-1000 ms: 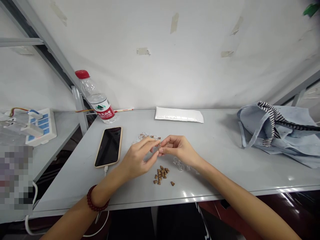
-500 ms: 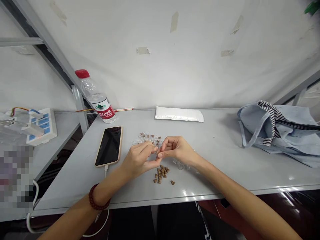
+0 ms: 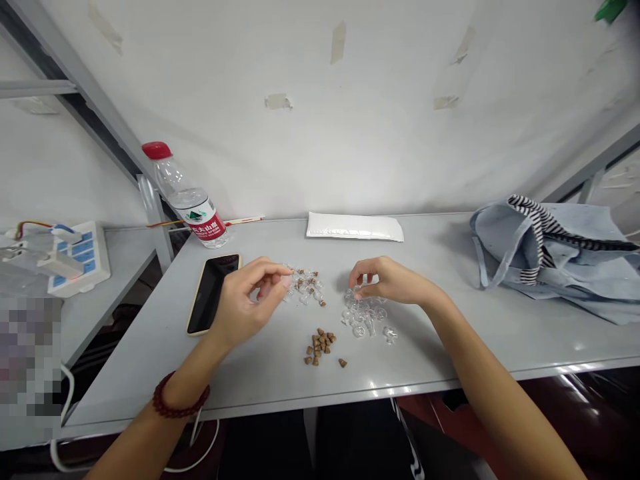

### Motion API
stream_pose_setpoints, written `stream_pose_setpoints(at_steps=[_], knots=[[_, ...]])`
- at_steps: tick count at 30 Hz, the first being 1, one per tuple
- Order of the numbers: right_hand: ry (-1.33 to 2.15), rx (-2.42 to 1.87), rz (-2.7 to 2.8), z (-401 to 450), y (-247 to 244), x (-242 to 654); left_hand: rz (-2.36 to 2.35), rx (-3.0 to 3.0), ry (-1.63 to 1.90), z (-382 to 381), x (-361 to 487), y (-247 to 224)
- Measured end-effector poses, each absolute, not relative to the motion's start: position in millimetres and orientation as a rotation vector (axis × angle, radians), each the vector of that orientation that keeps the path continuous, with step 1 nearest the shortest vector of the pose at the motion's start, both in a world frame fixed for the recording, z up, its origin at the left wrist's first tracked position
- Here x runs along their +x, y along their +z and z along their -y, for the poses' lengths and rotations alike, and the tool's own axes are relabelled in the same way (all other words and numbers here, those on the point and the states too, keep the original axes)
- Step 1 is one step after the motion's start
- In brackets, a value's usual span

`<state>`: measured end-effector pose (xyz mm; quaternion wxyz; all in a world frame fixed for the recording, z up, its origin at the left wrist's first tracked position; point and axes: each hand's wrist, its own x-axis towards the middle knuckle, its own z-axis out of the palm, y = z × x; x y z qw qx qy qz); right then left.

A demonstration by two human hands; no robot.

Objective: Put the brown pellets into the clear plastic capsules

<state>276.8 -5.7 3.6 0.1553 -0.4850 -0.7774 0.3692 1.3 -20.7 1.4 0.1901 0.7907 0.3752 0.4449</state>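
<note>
left hand by one heap, right hand touching another heap

Bright soft light; glare along table front; edges fisheye-bent.

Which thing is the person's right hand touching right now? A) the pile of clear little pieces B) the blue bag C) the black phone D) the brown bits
A. The right hand has its fingertips down on the pile of clear little pieces, and the brown bits lie apart from it, closer to the table's front edge.
</note>
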Motion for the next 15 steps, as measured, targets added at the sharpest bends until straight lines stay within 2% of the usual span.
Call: stream_pose_setpoints(at_steps=[2,8,15], knots=[[1.095,-1.351,2.285,8,6,275,-1.025,2.123,1.106,22,-2,7],[1.064,-1.340,2.369,8,5,277,-0.870,2.121,0.277,26,3,4],[0.938,-1.466,2.344,2,-5,280,-0.816,2.041,-0.097,27,8,2]])
